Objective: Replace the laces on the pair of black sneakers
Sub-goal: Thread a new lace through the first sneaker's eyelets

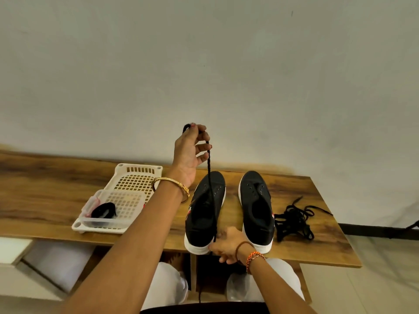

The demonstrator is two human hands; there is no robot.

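- Black lace (209,175): limp, light cord stretched taut above the left sneaker (204,214), running 12 to 6.
- My left hand (190,152) pinches its top end; my right hand (226,244) pinches low, at the heel.
- Judgement: it'll flop, so grip near the tip to thread.
- Right sneaker (257,209) at 3, unlaced; loose lace pile (294,219) beyond.
- Basket (122,200) at 9, bundled lace (104,210) inside.

1. A wooden table (294,189) with dark grain stands against a pale wall.
2. A cream plastic basket (136,177) sits at its left.
3. Two black sneakers, left sneaker (199,223) and right sneaker (256,200), stand side by side mid-table.
4. A tangled black lace pile (294,220) lies just right of them.
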